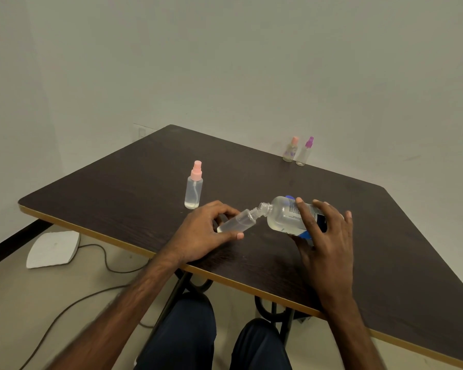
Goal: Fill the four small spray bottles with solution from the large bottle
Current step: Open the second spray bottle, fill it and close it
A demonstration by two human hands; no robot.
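My left hand (207, 231) grips an uncapped small clear spray bottle (238, 222), tilted with its neck pointing up and right. My right hand (324, 233) holds the large clear bottle (284, 216) with a blue label, tipped on its side so its open mouth meets the small bottle's neck. Clear liquid lies in both. A small bottle with a pink sprayer (194, 186) stands upright behind my left hand. Two more small bottles, one pink-topped (290, 150) and one purple-topped (305, 152), stand at the table's far edge by the wall.
The dark wooden table (385, 249) has a tan rim and sits against a pale wall. On the floor to the left lie a white flat object (54, 249) and a dark cable (104, 263). My knees show under the near edge.
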